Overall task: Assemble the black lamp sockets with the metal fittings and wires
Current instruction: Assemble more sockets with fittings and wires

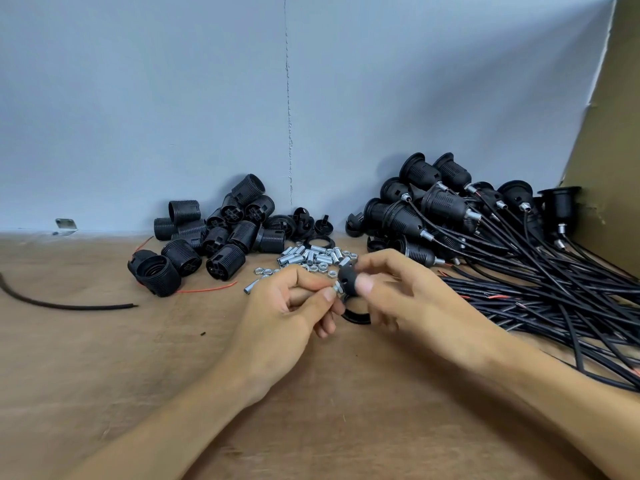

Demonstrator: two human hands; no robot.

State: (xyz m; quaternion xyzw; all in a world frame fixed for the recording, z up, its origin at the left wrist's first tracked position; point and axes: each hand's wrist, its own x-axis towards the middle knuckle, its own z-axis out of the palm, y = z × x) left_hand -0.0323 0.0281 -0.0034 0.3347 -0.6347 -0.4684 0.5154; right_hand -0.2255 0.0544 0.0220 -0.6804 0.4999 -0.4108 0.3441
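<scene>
Black socket cap (347, 279) is pinched in the right hand (401, 296) grip, above the desk (166, 358). Metal fitting (336, 291) is pinched in the left hand (291, 317) grip and held against the cap. Loose fittings (311, 258) are piled just behind.

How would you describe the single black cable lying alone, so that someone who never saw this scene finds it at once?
Start on the wooden table and find the pile of empty black socket shells near the wall. Left of that pile, one curved black cable lies alone. Unlike the cables bundled at the right, it is single, and its visible end carries no socket.
</scene>
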